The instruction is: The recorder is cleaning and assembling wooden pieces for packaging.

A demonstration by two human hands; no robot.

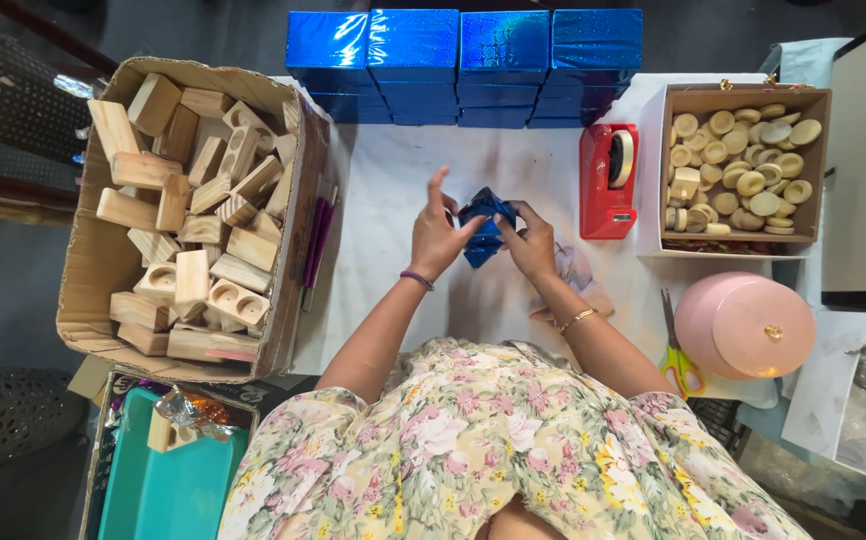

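White table [393, 180] under me. My left hand [435, 235] and right hand [531, 240] both pinch a small block wrapped in blue foil [483, 225], held just above the table. It looks light, stiff inside, with slippery, easily creased paper; best gripped at the corners. Beyond it, finished blue boxes [463, 60].

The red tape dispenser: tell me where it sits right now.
In the head view the red tape dispenser stands on the white table, on the person's right, between the right hand and the cardboard box of round wooden discs.
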